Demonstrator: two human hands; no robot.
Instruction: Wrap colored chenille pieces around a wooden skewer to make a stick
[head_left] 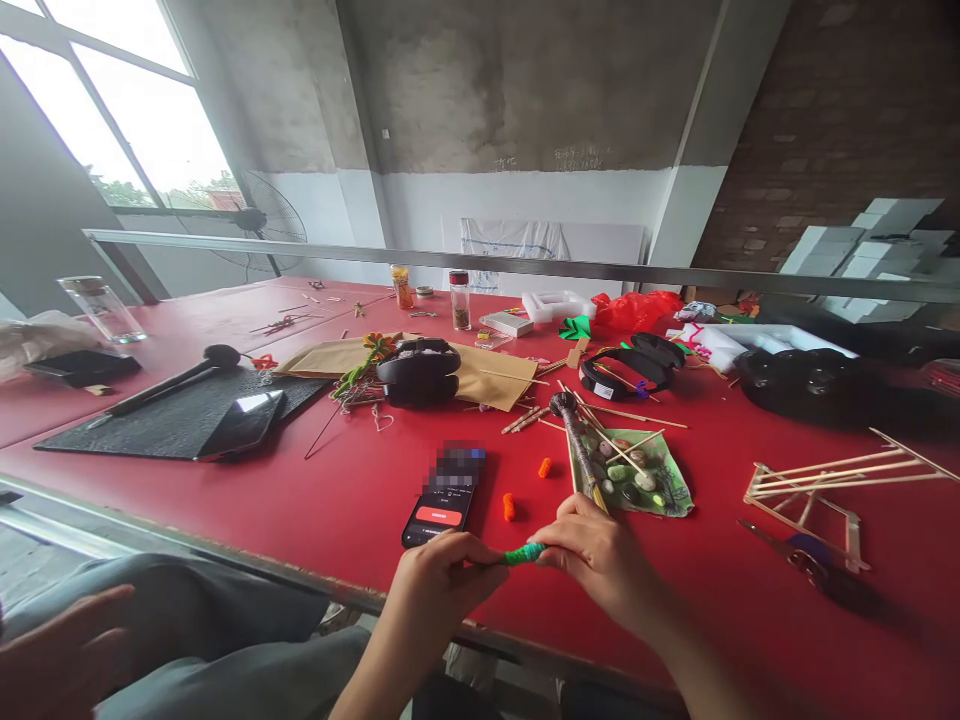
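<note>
Green pipe cleaner (523, 553), twisted into a short roll, sits pinched between the narrowly closed fingertips (551, 540) of the left hand (439, 595) and right hand (596, 557) at the edge of a red worktable (315, 510), pebbles (626, 470) lying on green-printed paper (671, 500) beyond.

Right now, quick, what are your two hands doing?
Left hand: closed, holding a green-wrapped stick.
Right hand: closed, pinching the same green-wrapped stick.
</note>
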